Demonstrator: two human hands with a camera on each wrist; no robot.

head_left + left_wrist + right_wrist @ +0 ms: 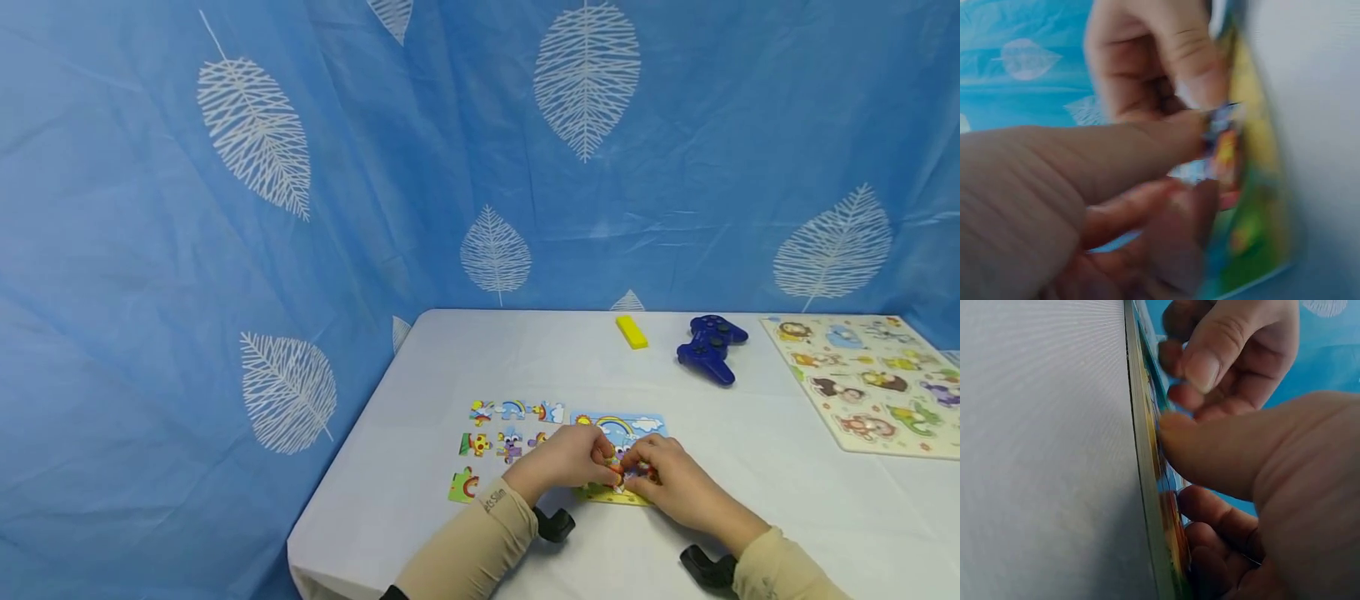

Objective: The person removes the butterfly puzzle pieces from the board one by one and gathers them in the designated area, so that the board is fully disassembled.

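Note:
The puzzle board (609,497), printed with a sun and a rainbow, lies in front of me. Both hands meet over its lower middle. My left hand (567,457) reaches in from the left and pinches a small colourful puzzle piece (1225,153) with thumb and fingertips. Facing it, my right hand (678,483) has thumb and fingers curled in at the same spot; its thumb (1191,440) comes down at the board's edge. Fingers hide much of the piece, and the left wrist view is blurred. Left of the board lie loose puzzle pieces (510,446) in rows.
A yellow block (632,332) and a blue game controller (708,348) lie toward the back of the white table (420,375). At the right is a large board with animal pictures (885,387). A blue leaf-patterned curtain (420,167) hangs behind and to the left.

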